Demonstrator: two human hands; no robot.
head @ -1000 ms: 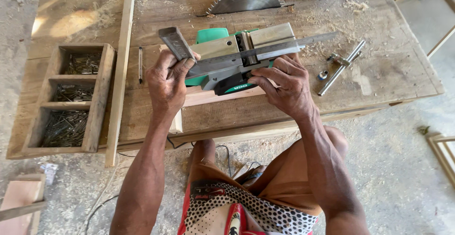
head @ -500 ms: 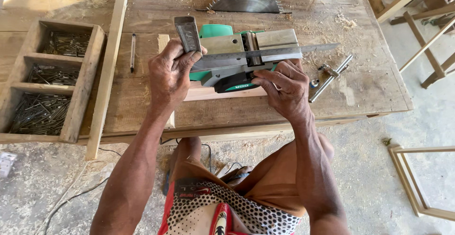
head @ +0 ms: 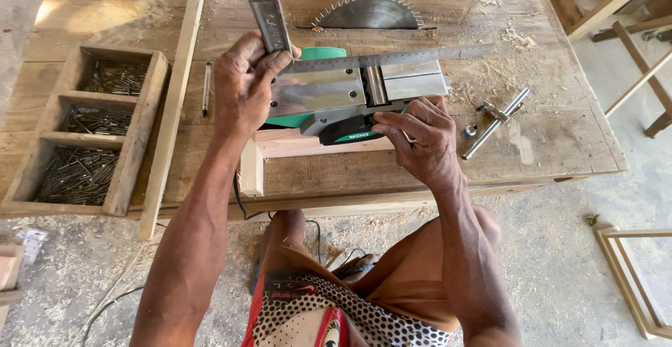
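Landmark: electric planer (head: 350, 98), green-bodied, lying sole-up on the wooden workbench (head: 560, 137); all positions below are given relative to it.
Change since earlier frames: the steel square (head: 364, 56) now lies with its long blade along the far edge of the planer's sole, reaching past the right end; a second ago the blade sat lower, across the middle of the sole. The planer itself has kept its place on the light timber piece (head: 308, 144).
Meaning of change: judged as a straightness check of the sole moved to its far edge.
Left hand (head: 241, 84): closed round the square's thick stock at the planer's left end, fingers wrapped, thumb pressing on the top; stock points away from the person.
Right hand (head: 420, 133): partly closed, fingertips curled on the planer's near side at the black grip, steadying it; not enclosing anything fully.
Behind planer: circular saw blade (head: 367, 12) rising through the bench.
Right of planer: metal rod fitting (head: 493, 119) and scattered sawdust.
Left of planer: pencil (head: 206, 88), long batten (head: 175, 95), then the compartmented nail tray (head: 136, 130), well apart.
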